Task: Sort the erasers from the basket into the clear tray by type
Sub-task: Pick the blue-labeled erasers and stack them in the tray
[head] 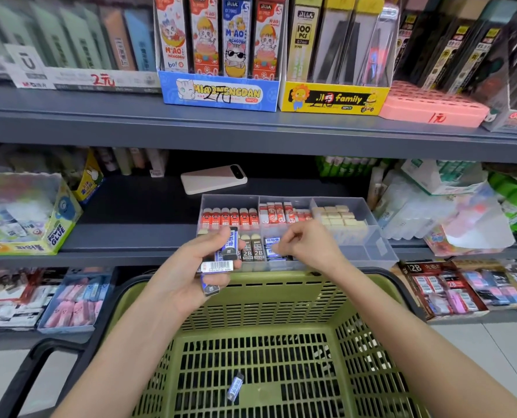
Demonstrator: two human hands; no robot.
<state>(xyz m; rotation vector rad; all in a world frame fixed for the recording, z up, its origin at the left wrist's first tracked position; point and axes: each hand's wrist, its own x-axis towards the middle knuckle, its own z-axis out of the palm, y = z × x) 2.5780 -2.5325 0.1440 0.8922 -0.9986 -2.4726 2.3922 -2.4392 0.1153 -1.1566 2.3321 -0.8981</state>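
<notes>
A clear divided tray (371, 233) stands on the dark shelf. Its compartments hold red-sleeved erasers (230, 218), red-and-white erasers (281, 213), cream erasers (340, 217), black 2B erasers (252, 250) and blue-sleeved erasers (271, 247). My left hand (187, 276) grips several blue-sleeved erasers (225, 254) in front of the tray. My right hand (308, 244) hovers over the blue compartment with curled fingers; whether it pinches an eraser is hidden. One blue eraser (235, 387) lies on the floor of the green basket (368, 300).
A pale phone (213, 179) lies on the shelf behind the tray. A glue box (40, 218) stands at left, plastic-wrapped packs (426, 206) at right. Stationery boxes (221, 89) fill the upper shelf; eraser displays (450, 288) sit on the lower shelf.
</notes>
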